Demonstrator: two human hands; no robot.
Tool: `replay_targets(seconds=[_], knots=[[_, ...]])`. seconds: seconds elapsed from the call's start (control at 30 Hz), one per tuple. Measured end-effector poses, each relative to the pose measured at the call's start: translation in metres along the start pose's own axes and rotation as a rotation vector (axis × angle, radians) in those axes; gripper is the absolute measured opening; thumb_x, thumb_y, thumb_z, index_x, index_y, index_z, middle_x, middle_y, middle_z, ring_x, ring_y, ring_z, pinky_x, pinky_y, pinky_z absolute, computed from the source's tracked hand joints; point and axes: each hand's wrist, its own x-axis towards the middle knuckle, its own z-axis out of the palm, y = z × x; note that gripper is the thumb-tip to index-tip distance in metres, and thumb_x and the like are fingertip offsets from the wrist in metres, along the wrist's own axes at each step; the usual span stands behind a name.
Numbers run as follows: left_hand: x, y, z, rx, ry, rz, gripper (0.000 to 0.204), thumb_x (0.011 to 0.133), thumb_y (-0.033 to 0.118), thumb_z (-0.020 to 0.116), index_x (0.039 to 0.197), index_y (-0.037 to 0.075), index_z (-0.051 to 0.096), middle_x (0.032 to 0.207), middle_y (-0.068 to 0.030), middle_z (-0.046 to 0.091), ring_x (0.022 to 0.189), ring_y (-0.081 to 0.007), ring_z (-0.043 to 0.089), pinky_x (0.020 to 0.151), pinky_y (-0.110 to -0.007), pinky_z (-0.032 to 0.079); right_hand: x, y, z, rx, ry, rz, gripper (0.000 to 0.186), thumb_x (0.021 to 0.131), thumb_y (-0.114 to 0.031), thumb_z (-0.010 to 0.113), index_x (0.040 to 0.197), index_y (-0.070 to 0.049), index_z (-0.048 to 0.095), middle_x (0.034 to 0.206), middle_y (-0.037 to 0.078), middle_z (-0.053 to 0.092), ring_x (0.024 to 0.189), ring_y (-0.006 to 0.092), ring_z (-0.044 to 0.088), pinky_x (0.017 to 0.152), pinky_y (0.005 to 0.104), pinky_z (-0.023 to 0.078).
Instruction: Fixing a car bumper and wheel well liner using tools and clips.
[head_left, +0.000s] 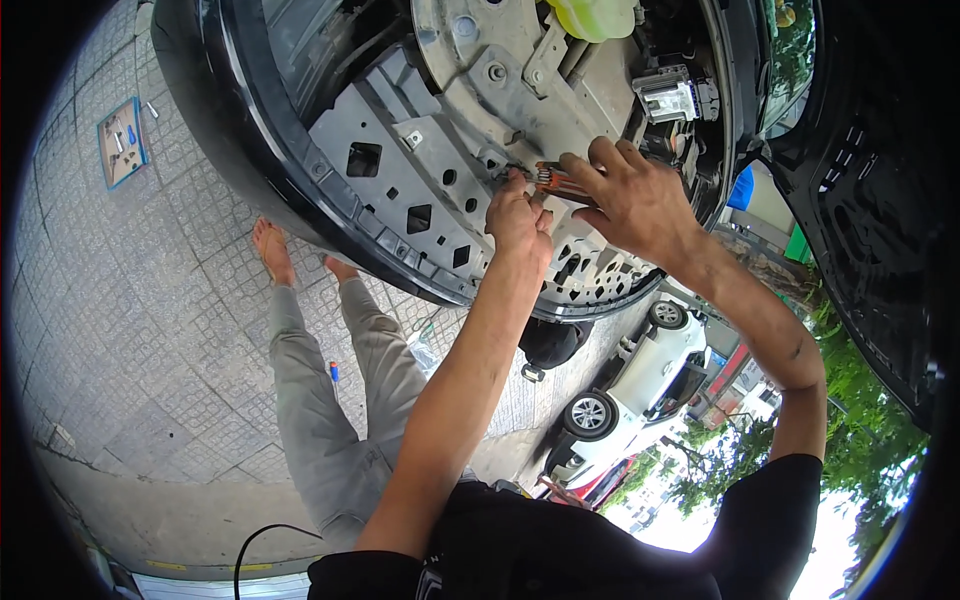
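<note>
Orange-handled pliers [564, 184] are gripped in my right hand [642, 205], with its fingers wrapped round the handles. Their jaws point left, toward a small dark piece [511, 172] at the grey metal panel [395, 150] in the front of a car's open engine bay. My left hand [519, 222] is just left of the pliers, fingers closed at that dark piece. Its fingertips partly hide the piece, so I cannot make out its kind.
The black bumper [262, 165] curves along the left. A light-green reservoir [595, 15] and a silver module [668, 97] sit farther in. The raised hood [865, 200] is at right. On the paving lie a blue-edged tray [122, 142] of small items and a blue-red object [334, 371].
</note>
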Motion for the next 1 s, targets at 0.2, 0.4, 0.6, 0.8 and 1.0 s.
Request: replay_targets(seconds=[0.2, 0.4, 0.6, 0.8, 1.0], knots=[[-0.004, -0.001, -0.009, 0.081, -0.093, 0.013, 0.022, 0.105, 0.029, 0.048, 0.092, 0.013, 0.056, 0.067, 0.0069, 0.043, 0.046, -0.0055, 0.026, 0.043, -0.024, 0.021, 0.019, 0.023, 0.01, 1.17, -0.652, 0.53, 0.05, 0.099, -0.048, 0.052, 0.099, 0.0, 0.069, 0.061, 0.006, 0.063, 0.045, 0.0124, 0.056, 0.043, 0.0267, 0.042], [0.001, 0.001, -0.011, 0.068, -0.12, -0.054, 0.017, 0.104, 0.023, 0.048, 0.094, 0.012, 0.057, 0.067, 0.0068, 0.046, 0.045, -0.0045, 0.028, 0.042, -0.024, 0.021, 0.006, 0.014, 0.012, 0.753, -0.265, 0.339, 0.047, 0.095, -0.046, 0.06, 0.112, -0.002, 0.063, 0.08, 0.01, 0.066, 0.058, 0.0163, 0.063, 0.051, 0.0278, 0.048], [0.003, -0.002, -0.011, 0.031, -0.062, -0.011, 0.019, 0.104, 0.023, 0.05, 0.091, 0.011, 0.057, 0.067, 0.0066, 0.047, 0.044, -0.0042, 0.026, 0.042, -0.023, 0.02, 0.004, 0.001, 0.019, 0.079, -0.007, -0.148, 0.04, 0.095, -0.041, 0.061, 0.108, -0.002, 0.062, 0.073, 0.01, 0.062, 0.064, 0.021, 0.066, 0.054, 0.0347, 0.053], [0.003, 0.005, -0.012, 0.076, -0.107, -0.078, 0.017, 0.102, 0.024, 0.056, 0.089, 0.013, 0.056, 0.064, 0.0073, 0.039, 0.045, -0.0055, 0.027, 0.044, -0.024, 0.022, 0.027, 0.009, -0.004, 1.156, -0.561, 0.672, 0.054, 0.101, -0.047, 0.049, 0.108, 0.005, 0.063, 0.069, 0.015, 0.069, 0.052, 0.0171, 0.064, 0.047, 0.0319, 0.048], [0.006, 0.003, -0.012, -0.089, -0.144, -0.094, 0.018, 0.102, 0.026, 0.056, 0.089, 0.013, 0.057, 0.064, 0.0067, 0.041, 0.046, -0.0062, 0.027, 0.044, -0.023, 0.022, -0.002, -0.008, -0.008, -0.09, -0.078, -0.219, 0.056, 0.086, -0.039, 0.071, 0.13, -0.009, 0.055, 0.087, 0.007, 0.063, 0.077, 0.0218, 0.067, 0.064, 0.0316, 0.057]])
